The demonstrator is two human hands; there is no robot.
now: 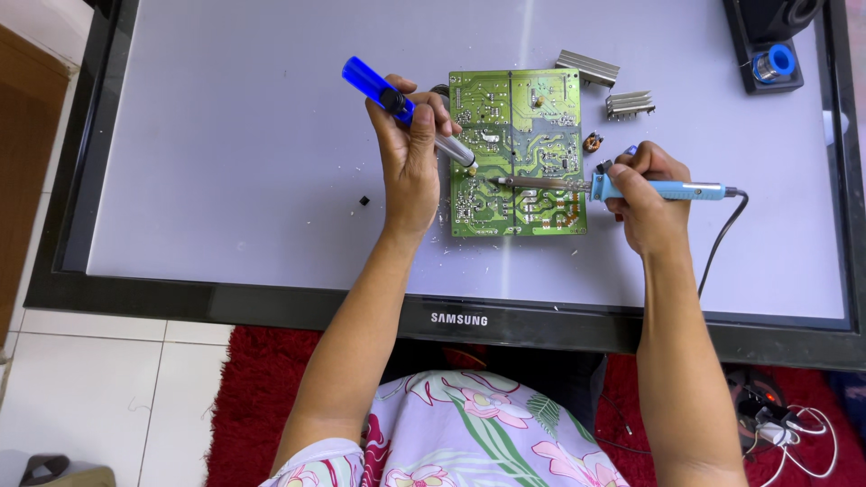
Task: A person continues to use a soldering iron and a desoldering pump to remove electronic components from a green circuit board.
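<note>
A green circuit board [517, 153] lies solder side up on a flat grey screen panel [225, 162]. My left hand [408, 149] grips a blue desoldering pump [406, 106], its silver nozzle resting on the board's left part. My right hand [645, 194] holds a light blue soldering iron [631, 188], whose metal tip reaches left onto the middle of the board. The iron's black cable [717, 248] trails off toward me.
Two ribbed metal heat sinks [609, 86] and a small coil part [593, 142] lie just right of the board. A solder spool on a black stand [773, 63] sits at the far right. A tiny black part [363, 200] lies left. Red rug and cables are below.
</note>
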